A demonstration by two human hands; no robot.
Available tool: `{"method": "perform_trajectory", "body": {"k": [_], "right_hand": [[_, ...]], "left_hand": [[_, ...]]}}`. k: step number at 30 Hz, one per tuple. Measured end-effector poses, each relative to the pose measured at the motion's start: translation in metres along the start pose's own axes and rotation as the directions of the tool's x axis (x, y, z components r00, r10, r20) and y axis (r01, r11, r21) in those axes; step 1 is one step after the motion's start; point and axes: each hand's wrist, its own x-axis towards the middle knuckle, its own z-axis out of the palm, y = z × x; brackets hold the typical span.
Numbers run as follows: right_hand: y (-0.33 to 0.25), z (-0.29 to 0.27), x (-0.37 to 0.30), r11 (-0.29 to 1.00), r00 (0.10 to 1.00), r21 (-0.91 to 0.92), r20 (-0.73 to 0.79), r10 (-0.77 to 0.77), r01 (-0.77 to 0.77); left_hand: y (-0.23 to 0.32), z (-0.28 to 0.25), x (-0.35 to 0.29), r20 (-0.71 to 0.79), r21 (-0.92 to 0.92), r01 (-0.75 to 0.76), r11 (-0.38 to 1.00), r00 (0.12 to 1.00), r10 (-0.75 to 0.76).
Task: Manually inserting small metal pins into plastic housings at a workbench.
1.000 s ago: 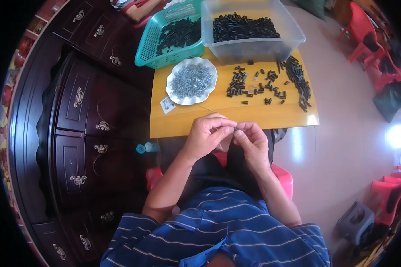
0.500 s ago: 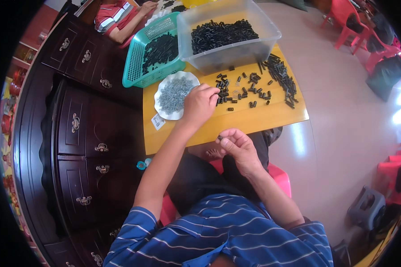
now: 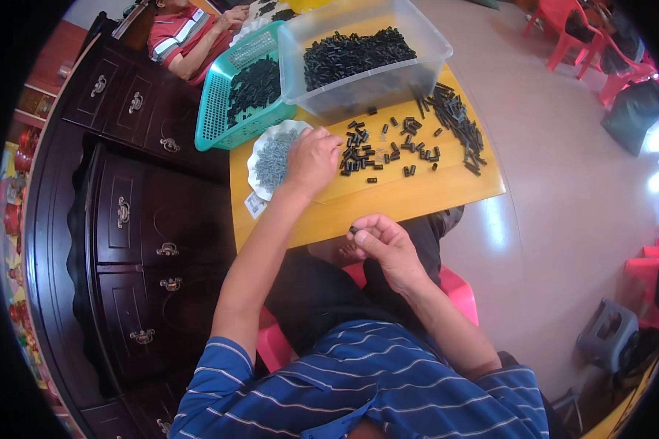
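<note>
My left hand hovers over the right side of a scalloped white dish that holds a heap of small silvery metal pins. Its fingers are curled together, and whatever they may grip is hidden. Just right of it, short black tube pieces lie scattered on the yellow table. My right hand, in front of the table's near edge, pinches one small black tube piece between thumb and fingers.
Behind the dish stand a green basket of black parts and a clear plastic bin full of black pieces. Longer black sticks are piled at the table's right. A dark drawer cabinet stands left; another person sits beyond.
My left hand has moved left, from beside the loose black pieces to over the dish's edge. My right hand keeps its pinch and has shifted only slightly.
</note>
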Motion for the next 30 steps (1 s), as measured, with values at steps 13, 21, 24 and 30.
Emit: {"method": "perform_trajectory", "body": {"k": [13, 21, 24, 30], "right_hand": [[-0.001, 0.004, 0.000, 0.998, 0.997, -0.047, -0.066, 0.047, -0.050], [-0.001, 0.003, 0.000, 0.998, 0.998, -0.057, -0.051, 0.033, -0.036], [-0.001, 0.004, 0.001, 0.998, 0.998, -0.059, -0.047, 0.035, -0.038], [-0.001, 0.003, 0.000, 0.998, 0.998, -0.053, -0.044, 0.036, -0.038]], "left_hand": [[-0.004, 0.008, -0.014, 0.050, 0.101, -0.126, 0.987, 0.991, 0.121], [0.001, 0.010, -0.012, 0.072, 0.053, -0.080, 0.995, 0.994, 0.076], [-0.005, 0.012, -0.014, 0.038, 0.048, -0.115, 0.992, 0.993, 0.113], [-0.008, 0.002, -0.012, 0.046, 0.020, -0.141, 0.990, 0.989, 0.140]]}}
